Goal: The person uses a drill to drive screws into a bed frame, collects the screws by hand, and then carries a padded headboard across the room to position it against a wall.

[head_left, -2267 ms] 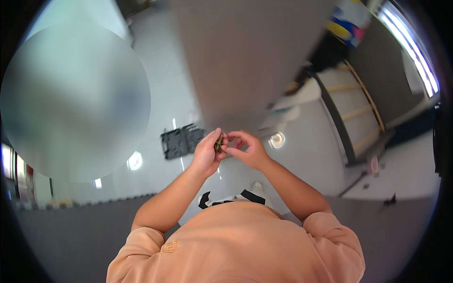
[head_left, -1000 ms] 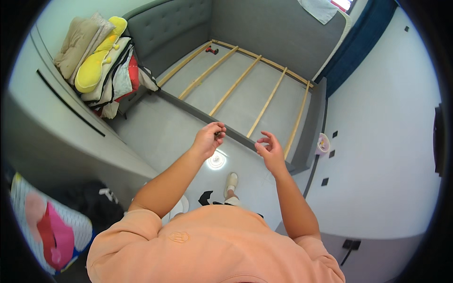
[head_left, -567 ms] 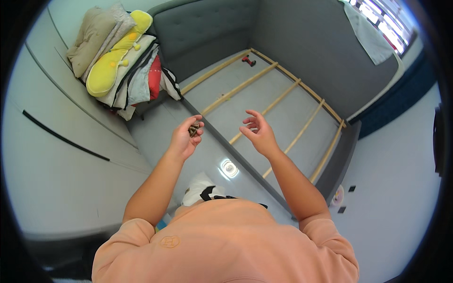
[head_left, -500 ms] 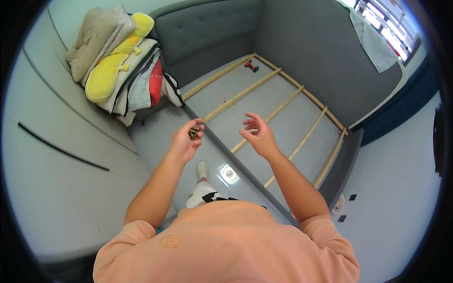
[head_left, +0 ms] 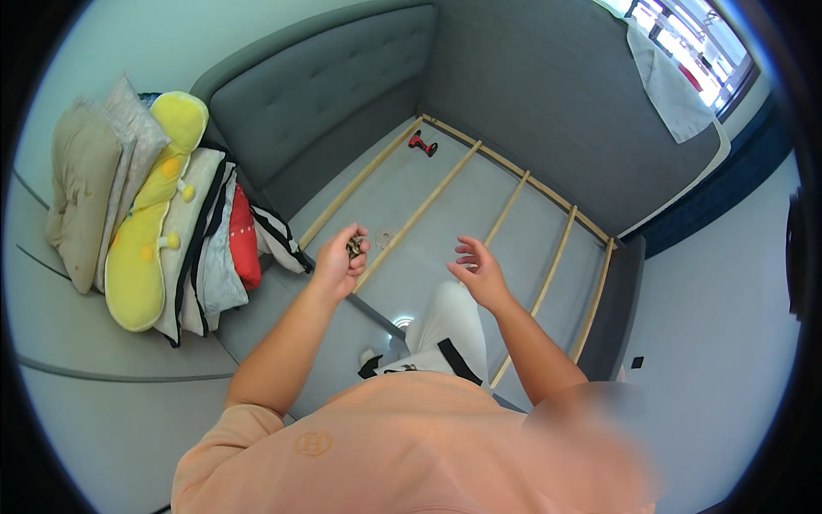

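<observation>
Left hand [head_left: 341, 264]: curled round small bolt-like metal pieces [head_left: 354, 248]
Right hand [head_left: 481, 274]: nothing held, fingers half-spread, above wooden slats [head_left: 419, 215]
Metal pieces: probably light, rigid, apt to slip; pinch singly, mid-length

The bare left forearm [head_left: 287, 355] and the bare right forearm [head_left: 539, 343] were held out forward, angled slightly inward, with the hands well apart. The bare left hand [head_left: 338, 267] was curled, its fingers bent toward the palm, while the bare right hand [head_left: 481, 276] was held loosely spread. Between the forearms, a white-trousered leg [head_left: 452, 330] was extended, bent at the knee.
</observation>
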The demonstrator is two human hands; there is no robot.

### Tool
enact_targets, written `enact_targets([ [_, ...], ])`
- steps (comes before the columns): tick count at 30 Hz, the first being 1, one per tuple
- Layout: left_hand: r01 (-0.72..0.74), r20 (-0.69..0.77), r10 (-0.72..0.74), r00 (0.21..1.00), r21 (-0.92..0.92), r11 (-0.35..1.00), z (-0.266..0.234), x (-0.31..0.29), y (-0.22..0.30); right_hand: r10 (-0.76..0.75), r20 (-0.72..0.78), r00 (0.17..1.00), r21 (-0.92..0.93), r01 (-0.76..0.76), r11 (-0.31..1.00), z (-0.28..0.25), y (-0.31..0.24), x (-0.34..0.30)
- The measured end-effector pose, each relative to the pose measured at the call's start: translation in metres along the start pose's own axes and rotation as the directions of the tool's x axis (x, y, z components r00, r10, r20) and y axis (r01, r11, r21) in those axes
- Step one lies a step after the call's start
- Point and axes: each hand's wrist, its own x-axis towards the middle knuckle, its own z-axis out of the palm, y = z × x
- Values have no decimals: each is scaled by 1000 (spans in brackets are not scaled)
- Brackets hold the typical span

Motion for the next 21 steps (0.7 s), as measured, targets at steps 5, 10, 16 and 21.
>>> enact_targets([
  [5,39,-106,-43,993,-41,998,-18,64,25,36,-30,999,41,-35,999,6,19,77],
  [10,-66,-151,56,987,-63,996,-22,146,72,-2,-6,1000,62,3,998,6,34,185],
  [16,-39,-206,39,978,3,999,27,302,92,-1,-38,999,120,5,993,-20,88,342],
  [21,49,-225,-28,974,88,995,71,415,100,55,-34,998,80,-52,995,-61,97,425],
])
